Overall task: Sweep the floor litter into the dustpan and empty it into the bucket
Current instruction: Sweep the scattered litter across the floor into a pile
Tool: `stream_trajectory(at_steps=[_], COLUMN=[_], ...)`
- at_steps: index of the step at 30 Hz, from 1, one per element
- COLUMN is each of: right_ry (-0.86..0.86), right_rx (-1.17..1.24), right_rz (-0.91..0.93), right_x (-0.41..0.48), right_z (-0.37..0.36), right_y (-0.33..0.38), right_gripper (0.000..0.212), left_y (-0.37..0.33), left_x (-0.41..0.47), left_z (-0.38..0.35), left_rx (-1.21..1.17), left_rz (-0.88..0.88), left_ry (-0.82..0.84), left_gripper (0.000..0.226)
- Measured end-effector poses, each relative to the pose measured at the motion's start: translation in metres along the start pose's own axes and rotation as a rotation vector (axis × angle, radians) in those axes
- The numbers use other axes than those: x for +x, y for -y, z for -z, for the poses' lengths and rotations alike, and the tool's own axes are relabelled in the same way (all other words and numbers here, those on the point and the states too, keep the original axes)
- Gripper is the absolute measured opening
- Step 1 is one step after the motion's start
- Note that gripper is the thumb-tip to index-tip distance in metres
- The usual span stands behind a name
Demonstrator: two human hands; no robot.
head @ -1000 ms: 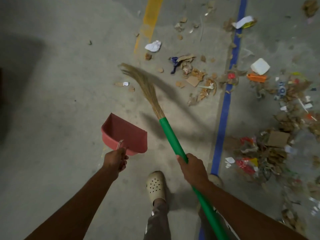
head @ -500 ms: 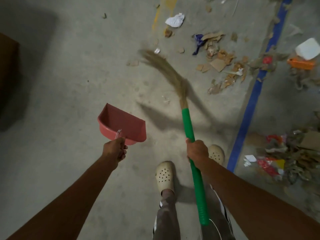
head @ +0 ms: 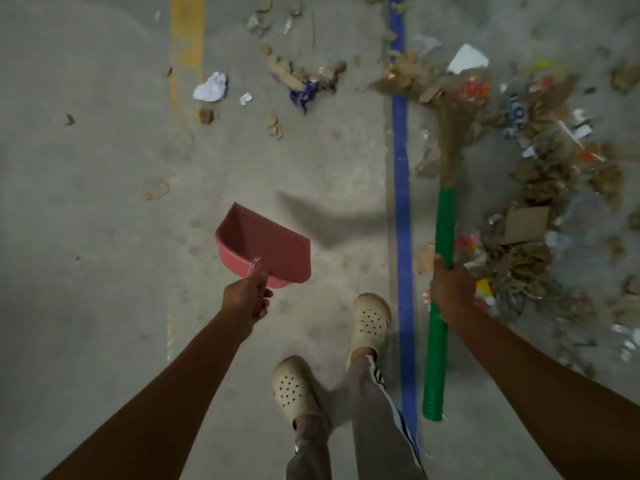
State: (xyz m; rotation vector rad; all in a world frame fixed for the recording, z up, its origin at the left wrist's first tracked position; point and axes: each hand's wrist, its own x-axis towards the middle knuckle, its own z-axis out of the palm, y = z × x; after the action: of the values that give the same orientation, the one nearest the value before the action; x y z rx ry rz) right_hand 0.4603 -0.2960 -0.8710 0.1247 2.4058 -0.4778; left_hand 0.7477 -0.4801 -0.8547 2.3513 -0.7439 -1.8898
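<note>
Litter (head: 540,188) lay heaped right of the blue line (head: 401,168), where the broom (head: 441,271) gripped by the right hand (head: 452,292) reached, so the empty dustpan (head: 266,244) gripped by the left hand (head: 247,297) probably needed lowering flat beside it before short, low strokes.

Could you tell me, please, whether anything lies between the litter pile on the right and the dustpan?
Nothing solid shows. Between the litter pile and the dustpan, held by the left hand, lie only bare floor and a flat blue line. The broom, in the right hand, is at the pile's edge.
</note>
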Motion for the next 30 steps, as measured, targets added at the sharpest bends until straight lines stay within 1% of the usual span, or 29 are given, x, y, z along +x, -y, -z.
stream_trajectory(at_steps=[3,6,9,13,15,17,19,20,22,24,30], right_ry=[-0.039,-0.032,0.015,0.034,0.08,0.098,0.116,0.135,0.184,0.234,0.448], right_rx=[0.092,0.116,0.183,0.179,0.195,0.219,0.214,0.189,0.109,0.038,-0.168], right_rz=[-0.011,0.007,0.012,0.06,0.045,0.075,0.143,0.174,0.226,0.281,0.44], right_x=[0.005,-0.003,-0.018,-0.034,-0.038,-0.041,-0.048,-0.055,-0.067,-0.075,-0.114], right_z=[0.022,0.04,0.05,0.057,0.058,0.056,0.051,0.047,0.038,0.022,-0.048], right_y=[-0.006,-0.007,-0.01,-0.006,0.001,0.009,0.02,0.029,0.05,0.071,0.125], right_gripper=[0.051,0.045,0.042,0.038,0.043,0.049,0.055,0.054,0.043,0.037,0.036], left_y=[-0.024,-0.043,-0.059,-0.08,-0.089,-0.094,-0.095,-0.095,-0.093,-0.087,-0.078], left_x=[-0.009,-0.018,-0.029,-0.046,-0.055,-0.062,-0.063,-0.061,-0.053,-0.042,-0.004], left_z=[-0.033,-0.057,-0.074,-0.097,-0.104,-0.105,-0.097,-0.091,-0.075,-0.054,0.028], left_rx=[0.067,0.123,0.159,0.128,0.085,0.046,0.015,0.007,-0.002,-0.013,-0.067], left_rz=[-0.042,-0.076,-0.102,-0.119,-0.127,-0.136,-0.142,-0.14,-0.123,-0.093,-0.026], left_ry=[0.039,0.061,0.061,0.063,0.086,0.094,0.087,0.078,0.052,0.022,-0.049], left_gripper=[0.018,0.019,0.019,0.018,0.019,0.02,0.021,0.022,0.024,0.024,0.023])
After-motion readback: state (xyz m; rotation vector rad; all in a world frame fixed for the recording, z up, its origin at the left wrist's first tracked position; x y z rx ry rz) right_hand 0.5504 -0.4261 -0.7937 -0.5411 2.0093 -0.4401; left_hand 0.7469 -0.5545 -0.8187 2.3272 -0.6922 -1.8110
